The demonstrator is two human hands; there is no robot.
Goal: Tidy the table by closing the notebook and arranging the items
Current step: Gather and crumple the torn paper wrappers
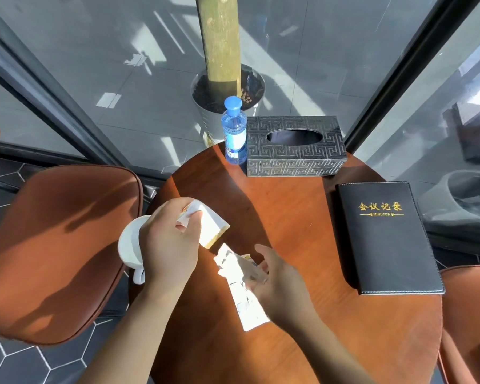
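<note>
I stood over a round wooden table (pixel 302 273) lit by strong sun. My left hand (pixel 169 245) was closed around a small packet (pixel 211 225), white with a yellowish edge, thumb and fingers pinching its upper end so that it stuck out to the right above the tabletop. Partly hidden beneath that hand, at the table's left edge, sat a white cup (pixel 130 245) with its handle toward me.

My right hand (pixel 277 278) gripped the upper part of a long white strip of sachets (pixel 241 286), fingers curled over it and thumb lifted; the strip's lower end ran toward me across the wood. The packet and the strip were just beside each other, and I could not tell whether they touched.

The notebook (pixel 385 239) lay closed on the right side of the table, a black leather-look cover with gold lettering and the word MINUTES, well apart from both hands. At the far side stood a dark tissue box (pixel 294 159) with a key pattern and an oval opening on top. Touching its left end, or very nearly, a clear water bottle (pixel 234 131) with a blue cap stood upright.

A brown leather chair (pixel 53 245) was to my left. Beyond the table a potted trunk (pixel 222 67) rose before the glass wall.
</note>
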